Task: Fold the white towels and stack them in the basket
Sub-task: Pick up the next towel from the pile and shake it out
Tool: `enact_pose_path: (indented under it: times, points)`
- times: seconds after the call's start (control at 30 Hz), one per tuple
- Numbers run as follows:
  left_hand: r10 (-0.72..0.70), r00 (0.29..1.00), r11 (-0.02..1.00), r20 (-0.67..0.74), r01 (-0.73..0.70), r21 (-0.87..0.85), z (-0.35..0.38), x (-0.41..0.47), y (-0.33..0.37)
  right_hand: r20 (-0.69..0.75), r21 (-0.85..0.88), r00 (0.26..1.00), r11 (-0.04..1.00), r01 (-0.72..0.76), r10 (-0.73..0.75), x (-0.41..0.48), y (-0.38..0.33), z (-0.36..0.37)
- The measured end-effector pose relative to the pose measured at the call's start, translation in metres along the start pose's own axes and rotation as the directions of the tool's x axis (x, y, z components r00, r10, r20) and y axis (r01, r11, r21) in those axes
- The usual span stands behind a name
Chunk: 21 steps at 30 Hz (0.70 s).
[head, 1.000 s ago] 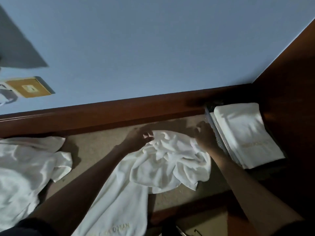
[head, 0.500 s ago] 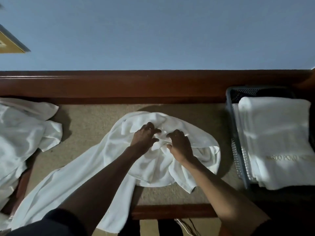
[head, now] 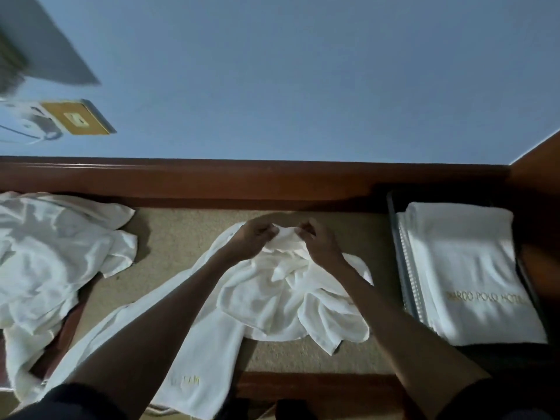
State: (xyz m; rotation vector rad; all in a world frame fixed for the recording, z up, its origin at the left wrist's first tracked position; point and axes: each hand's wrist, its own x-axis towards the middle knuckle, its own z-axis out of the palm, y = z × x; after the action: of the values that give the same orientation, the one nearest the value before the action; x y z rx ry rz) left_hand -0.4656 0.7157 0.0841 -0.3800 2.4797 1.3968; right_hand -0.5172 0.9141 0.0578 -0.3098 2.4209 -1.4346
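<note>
A crumpled white towel [head: 272,301] lies on the beige surface in front of me, one end trailing toward the lower left. My left hand [head: 251,241] and my right hand [head: 318,244] both pinch its far edge, a hand's width apart, close to the wooden ledge. At the right stands a dark mesh basket [head: 400,268] holding a stack of folded white towels [head: 472,274] with gold lettering on top. A heap of unfolded white towels [head: 51,259] lies at the left.
A brown wooden ledge [head: 242,183] runs along the back under a pale blue wall. A gold wall plate [head: 75,118] with a plugged cable sits at the upper left. A wooden panel [head: 539,177] closes the right side. A wooden edge [head: 303,386] bounds the front.
Both hands have moved from the middle of the crumpled towel up to its far edge and now pinch it there. The camera has tilted a little.
</note>
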Motion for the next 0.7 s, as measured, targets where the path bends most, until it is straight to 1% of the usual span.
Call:
enact_pose_path:
  times: [0.07,0.13,0.2,0.3,0.37,0.43,0.53,0.57,0.6,0.63,0.67,0.7]
  points:
    - [-0.023,0.999,0.994,0.023,0.026,-0.104,-0.024,-0.007,0.021,-0.008,0.035,1.0,0.999,0.022,-0.022,0.007,-0.03,-0.007]
    - [-0.038,0.998,0.988,0.057,0.046,-0.15,-0.05,-0.017,0.039,-0.04,0.02,0.997,0.997,0.07,-0.069,0.011,-0.059,-0.014]
    - [-0.026,0.996,0.987,0.084,0.039,-0.158,-0.073,-0.022,0.05,-0.057,-0.007,0.991,0.993,0.12,-0.12,0.016,-0.082,-0.022]
    - [0.027,0.998,0.992,0.062,-0.019,-0.124,-0.112,-0.04,0.068,-0.119,-0.014,0.975,0.982,0.187,-0.187,0.018,-0.116,-0.034]
    - [0.055,0.998,0.994,0.032,-0.051,-0.097,-0.136,-0.049,0.078,-0.154,-0.009,0.972,0.984,0.18,-0.179,0.019,-0.132,-0.041]
    - [0.038,0.999,0.996,0.021,-0.036,-0.084,-0.16,-0.059,0.084,-0.23,-0.036,0.96,0.987,0.154,-0.158,0.022,-0.141,-0.048]
    - [0.045,0.999,0.997,0.01,-0.045,-0.064,-0.191,-0.072,0.083,-0.391,-0.122,0.916,0.992,0.04,-0.085,0.026,-0.143,-0.059]
    - [0.063,0.998,0.996,0.014,-0.062,-0.067,-0.199,-0.078,0.083,-0.419,-0.14,0.906,0.99,0.001,-0.06,0.024,-0.146,-0.061]
    - [0.083,0.996,0.994,0.02,-0.081,-0.073,-0.206,-0.083,0.084,-0.412,-0.16,0.909,0.987,-0.013,-0.055,0.021,-0.15,-0.06]
    - [0.107,0.994,0.992,0.024,-0.105,-0.072,-0.212,-0.087,0.084,-0.369,-0.184,0.927,0.983,0.004,-0.073,0.019,-0.156,-0.058]
    - [0.132,0.991,0.989,0.031,-0.129,-0.079,-0.215,-0.091,0.086,-0.276,-0.203,0.954,0.977,0.061,-0.117,0.015,-0.164,-0.054]
    - [0.159,0.986,0.984,0.039,-0.155,-0.088,-0.218,-0.095,0.09,-0.141,-0.216,0.976,0.967,0.134,-0.167,0.01,-0.177,-0.048]
